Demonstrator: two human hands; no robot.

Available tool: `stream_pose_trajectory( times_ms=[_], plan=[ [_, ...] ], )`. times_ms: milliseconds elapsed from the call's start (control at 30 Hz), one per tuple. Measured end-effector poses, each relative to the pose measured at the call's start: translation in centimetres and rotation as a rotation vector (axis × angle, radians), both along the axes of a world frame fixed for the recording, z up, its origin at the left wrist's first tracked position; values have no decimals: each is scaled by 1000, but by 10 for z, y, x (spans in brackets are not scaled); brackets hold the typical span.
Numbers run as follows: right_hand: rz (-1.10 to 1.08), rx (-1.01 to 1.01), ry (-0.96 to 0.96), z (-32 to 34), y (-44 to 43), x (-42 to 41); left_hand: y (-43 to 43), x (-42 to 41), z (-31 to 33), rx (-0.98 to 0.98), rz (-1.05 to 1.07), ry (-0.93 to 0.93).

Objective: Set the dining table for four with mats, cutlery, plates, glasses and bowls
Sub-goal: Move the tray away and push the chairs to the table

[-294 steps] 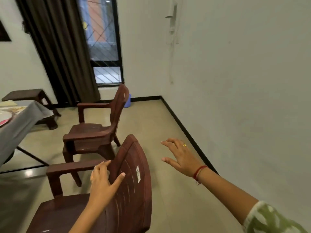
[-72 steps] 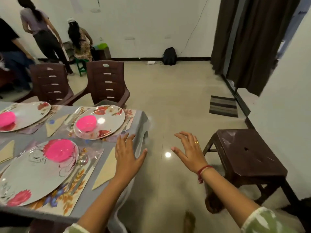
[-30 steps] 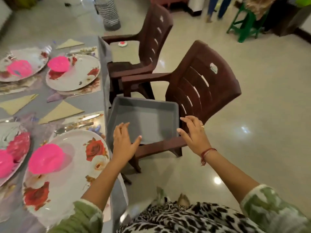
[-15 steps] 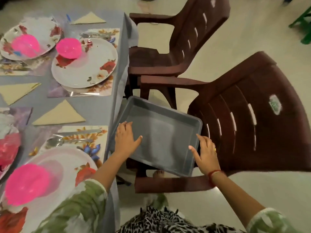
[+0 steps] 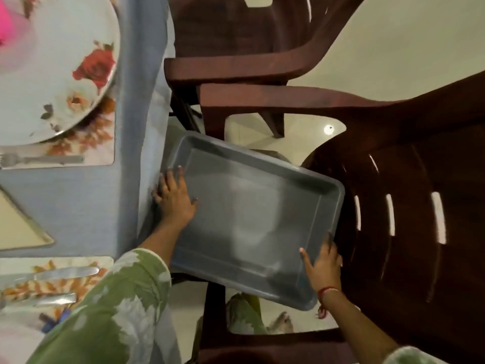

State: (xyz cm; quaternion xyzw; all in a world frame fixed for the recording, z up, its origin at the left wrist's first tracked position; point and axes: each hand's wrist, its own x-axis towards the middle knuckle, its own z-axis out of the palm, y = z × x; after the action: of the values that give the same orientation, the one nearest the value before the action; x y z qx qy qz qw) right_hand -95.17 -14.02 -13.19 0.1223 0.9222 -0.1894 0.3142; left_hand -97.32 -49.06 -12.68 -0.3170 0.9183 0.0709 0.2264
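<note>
Gripped at opposite rims by left hand (image 5: pixel 174 199) and right hand (image 5: pixel 321 264), merely reaching before: empty grey tray (image 5: pixel 249 203), likely due removal.

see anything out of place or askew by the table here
The empty grey tray lies askew over the brown chair, not on the table, held at opposite edges by the left hand and right hand.

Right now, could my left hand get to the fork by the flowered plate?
Probably yes, once it lets go: the left hand grips the rim of the grey tray, and only bare tablecloth lies between it and the fork on the mat.
</note>
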Motion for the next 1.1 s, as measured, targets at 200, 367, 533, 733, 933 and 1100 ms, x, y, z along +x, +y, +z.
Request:
stream_pose_trajectory(
  times_ms=[200, 367, 533, 733, 933, 1100],
  plan=[
    [-352, -35, -81, -12, -5, -11, -14, 4, -11, -21, 197, 93],
    [-439, -113, -110, -10, -3, -17, -14, -1, -4, -97, 188, 108],
    [-356, -116, -31, 22, 11, -20, -3, -1, 24, -120, 253, 243],
    [-377, -179, 133, 81, 39, -10, 11, -9, 72, 42, 299, 252],
    [-393, -284, 391, 146, 45, -1, 15, -19, 135, 161, 253, 506],
    [-377, -227, 496, 184, 54, -19, 16, -40, 181, 171, 220, 469]
  ],
)
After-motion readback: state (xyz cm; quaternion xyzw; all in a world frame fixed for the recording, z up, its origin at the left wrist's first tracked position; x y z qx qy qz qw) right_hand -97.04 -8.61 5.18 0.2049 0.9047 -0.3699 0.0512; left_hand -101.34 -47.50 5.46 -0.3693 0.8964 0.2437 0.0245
